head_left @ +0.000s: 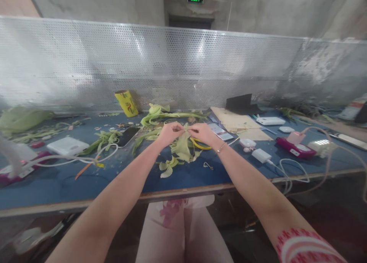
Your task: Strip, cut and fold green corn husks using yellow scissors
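Note:
My left hand (172, 133) and my right hand (202, 132) meet over the middle of the table, fingers pinched together. Between the fingertips is a pale green leaf (183, 148), gripped near its top and hanging down. Just behind lies a bundle of long green leafy stalks (172, 116). Small leaf pieces (169, 166) rest on the table in front of the hands. A yellow curved band or cable (200, 145) lies beside my right hand, partly covered. The exact spot where the fingers hold the leaf is too small to make out.
A blue table (114, 186) holds a yellow can (126, 103), a dark phone (129, 136), a white box-shaped device (67, 145), plant scraps (104, 140), cardboard sheets (237, 121), a white charger (261, 155) and a purple power strip (296, 147). A perforated metal screen (114, 64) stands behind.

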The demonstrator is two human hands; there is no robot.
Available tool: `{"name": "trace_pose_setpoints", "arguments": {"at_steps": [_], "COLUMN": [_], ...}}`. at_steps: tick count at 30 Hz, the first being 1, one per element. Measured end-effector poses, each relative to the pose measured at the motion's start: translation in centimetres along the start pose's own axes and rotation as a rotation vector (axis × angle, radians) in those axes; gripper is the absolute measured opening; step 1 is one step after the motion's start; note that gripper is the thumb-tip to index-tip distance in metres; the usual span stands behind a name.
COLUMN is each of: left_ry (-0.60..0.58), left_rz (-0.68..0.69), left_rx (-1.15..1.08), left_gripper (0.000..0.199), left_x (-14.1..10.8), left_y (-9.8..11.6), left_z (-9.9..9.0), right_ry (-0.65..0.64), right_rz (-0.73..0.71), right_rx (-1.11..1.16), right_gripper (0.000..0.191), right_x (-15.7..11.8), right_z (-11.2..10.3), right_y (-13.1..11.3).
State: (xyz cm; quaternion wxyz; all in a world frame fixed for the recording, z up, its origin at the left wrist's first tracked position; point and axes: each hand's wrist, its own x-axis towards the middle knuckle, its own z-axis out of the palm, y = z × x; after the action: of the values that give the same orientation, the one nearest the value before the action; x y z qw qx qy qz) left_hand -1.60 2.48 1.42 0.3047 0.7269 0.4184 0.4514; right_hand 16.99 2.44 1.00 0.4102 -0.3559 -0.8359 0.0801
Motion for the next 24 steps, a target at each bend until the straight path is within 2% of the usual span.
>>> {"name": "trace_pose_setpoints", "arguments": {"at_steps": [2, 5, 8, 11, 16, 21, 24], "left_ry": [0.004, 0.002, 0.028, 0.068, 0.098, 0.130, 0.101], "left_rz": [-0.046, -0.189, -0.277, -0.292, -0.266, -0.238, -0.264], "left_rx": [-0.134, -0.394, -0.539, -0.556, -0.455, -0.417, -0.432], "left_gripper": [0.020, 0.023, 0.022, 0.016, 0.010, 0.009, 0.008], "left_x": [0.0, -0.1, -0.1, -0.1, 0.0, 0.0, -0.1], "left_y": [0.0, 0.2, 0.6, 0.8, 0.8, 0.9, 1.0], "left_z": [0.1, 0.2, 0.2, 0.3, 0.5, 0.7, 0.7], "right_ry": [0.014, 0.043, 0.087, 0.110, 0.111, 0.147, 0.156], "right_rz": [-0.050, -0.078, -0.117, -0.157, -0.180, -0.089, -0.062], "right_rx": [-0.045, -0.050, -0.033, -0.022, -0.029, 0.025, 0.032], "right_gripper": [0.017, 0.015, 0.013, 0.013, 0.012, 0.010, 0.010], "right_x": [0.0, 0.0, 0.1, 0.1, 0.1, 0.2, 0.2], "right_z": [-0.3, -0.6, -0.6, -0.4, 0.0, 0.4, 0.5], "right_y": [-0.1, -0.3, -0.3, -0.3, 0.0, -0.1, -0.2]}}
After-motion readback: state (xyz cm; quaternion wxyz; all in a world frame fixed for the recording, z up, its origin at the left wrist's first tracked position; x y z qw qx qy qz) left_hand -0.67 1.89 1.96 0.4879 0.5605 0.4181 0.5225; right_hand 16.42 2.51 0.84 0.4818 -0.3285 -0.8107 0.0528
